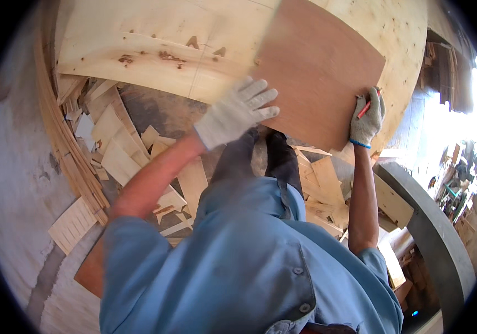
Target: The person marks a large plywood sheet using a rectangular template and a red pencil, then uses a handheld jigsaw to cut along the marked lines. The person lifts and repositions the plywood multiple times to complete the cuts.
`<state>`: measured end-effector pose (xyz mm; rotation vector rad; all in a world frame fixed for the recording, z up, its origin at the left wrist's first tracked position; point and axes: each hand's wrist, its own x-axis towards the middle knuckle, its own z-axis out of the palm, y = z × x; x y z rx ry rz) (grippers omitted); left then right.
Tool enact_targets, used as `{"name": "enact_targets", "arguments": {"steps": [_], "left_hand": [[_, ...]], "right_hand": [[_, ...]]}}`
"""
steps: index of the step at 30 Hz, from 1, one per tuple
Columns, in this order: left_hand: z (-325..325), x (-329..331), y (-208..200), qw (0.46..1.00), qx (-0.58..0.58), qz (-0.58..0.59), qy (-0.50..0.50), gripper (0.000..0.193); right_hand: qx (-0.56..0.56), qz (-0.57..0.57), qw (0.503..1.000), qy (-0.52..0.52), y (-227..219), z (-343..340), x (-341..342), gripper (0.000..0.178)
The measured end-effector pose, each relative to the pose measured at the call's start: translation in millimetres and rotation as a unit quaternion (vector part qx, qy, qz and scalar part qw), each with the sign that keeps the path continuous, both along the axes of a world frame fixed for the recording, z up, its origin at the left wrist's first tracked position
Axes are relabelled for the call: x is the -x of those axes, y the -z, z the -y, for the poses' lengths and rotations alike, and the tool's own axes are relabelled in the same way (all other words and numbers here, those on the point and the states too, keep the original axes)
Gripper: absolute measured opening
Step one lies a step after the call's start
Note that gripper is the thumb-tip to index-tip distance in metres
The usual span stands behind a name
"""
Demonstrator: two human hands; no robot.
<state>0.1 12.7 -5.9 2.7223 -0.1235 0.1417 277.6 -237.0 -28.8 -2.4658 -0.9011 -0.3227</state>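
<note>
A reddish-brown plywood panel [322,72] lies over a large pale plywood sheet [155,50] in front of me. My right hand [367,117], in a knitted work glove with a blue cuff, is at the brown panel's right edge. Its fingers are curled round a red pencil [364,109]. My left hand [238,111], gloved the same way, has its fingers spread and is slightly blurred. It is by the panel's left edge, above the near edge of the pale sheet; whether it touches the panel I cannot tell.
Wood offcuts [121,139] litter the floor around my legs. Long wooden strips [63,139] lean along the wall at left. A grey curved-looking beam [436,222] stands at right, with cluttered tools [461,178] beyond it. More boards [450,78] are stacked at far right.
</note>
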Motion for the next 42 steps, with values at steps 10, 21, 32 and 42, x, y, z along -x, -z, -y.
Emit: {"name": "enact_targets", "arguments": {"steps": [10,21,32,42], "left_hand": [[-15,-9,-6,0.998,0.016,-0.026,0.049,0.06],[12,-52,-56,0.999,0.014,-0.026,-0.044,0.042],[5,-200,-1,0.957,-0.02,0.133,-0.255,0.035],[7,-208,-2,0.958,-0.015,0.094,-0.271,0.042]], "right_hand": [[-0.004,0.011,1.0,0.005,7,4,-5,0.039],[-0.007,0.002,1.0,0.02,-3,1,-3,0.038],[-0.016,-0.023,1.0,0.012,-10,2,-5,0.044],[-0.279,-0.57,0.773,-0.002,-79,-126,-109,0.035]]}}
